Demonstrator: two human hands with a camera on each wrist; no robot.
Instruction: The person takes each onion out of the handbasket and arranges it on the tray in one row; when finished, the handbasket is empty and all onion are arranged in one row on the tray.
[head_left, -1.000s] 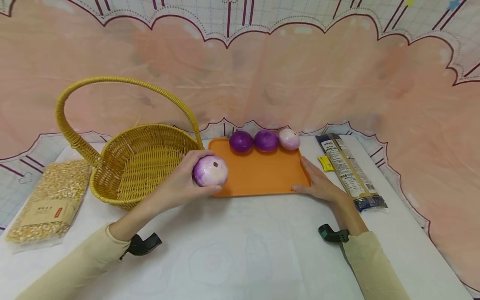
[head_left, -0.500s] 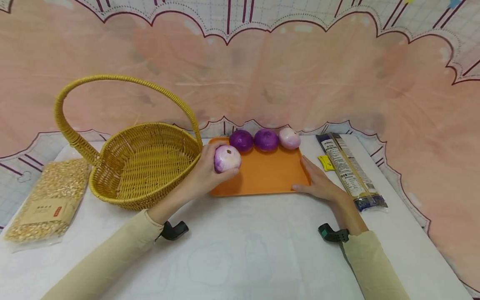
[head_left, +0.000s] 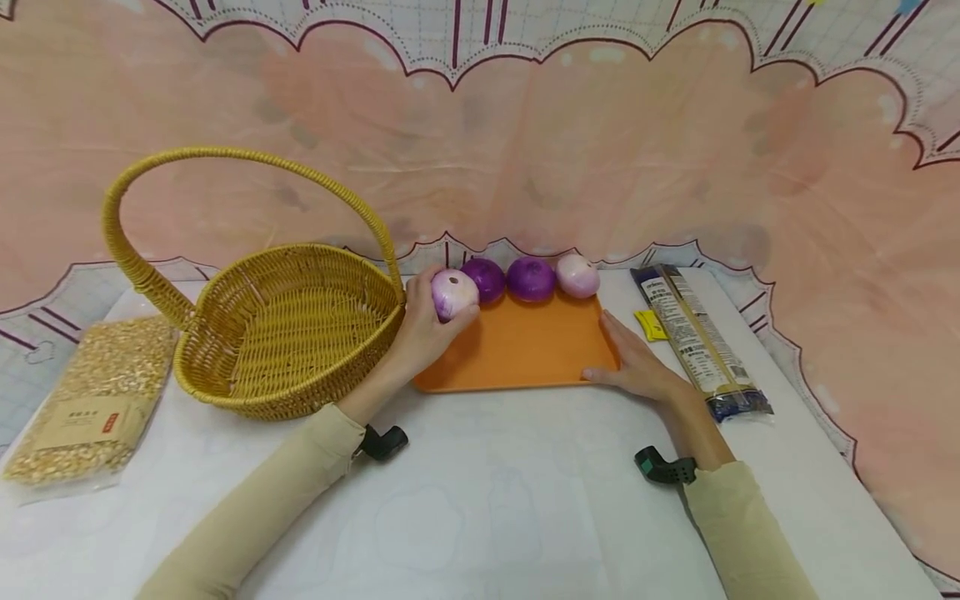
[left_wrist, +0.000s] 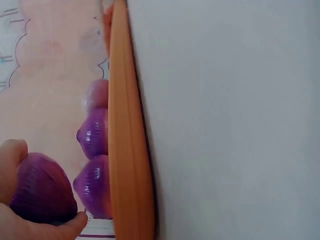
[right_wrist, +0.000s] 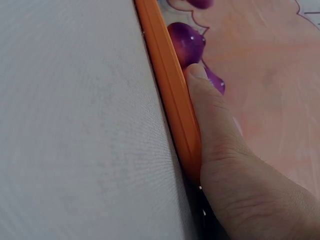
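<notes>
My left hand (head_left: 426, 332) holds a pale purple-and-white onion (head_left: 455, 294) over the back left of an orange tray (head_left: 525, 350). In the left wrist view this onion (left_wrist: 42, 192) is raised, with a gap between it and the tray's side. Along the tray's back edge stand a dark purple onion (head_left: 486, 281), a second purple onion (head_left: 531, 279) and a paler onion (head_left: 577, 276). At the tray's front right corner lies my right hand (head_left: 637, 367), fingers along the right edge. Its thumb (right_wrist: 210, 110) touches the rim in the right wrist view.
A yellow wicker basket (head_left: 292, 392) with a tall arched handle stands left of the tray. Further left lies a bag of grains (head_left: 97, 400). Right of the tray are a small yellow packet (head_left: 651, 325) and a long blue-ended package (head_left: 701, 342). A patterned cloth (head_left: 600, 150) hangs behind.
My left hand has carried the held onion right and backward, from beside the basket to the tray's back left. My right hand stays at the tray's corner.
</notes>
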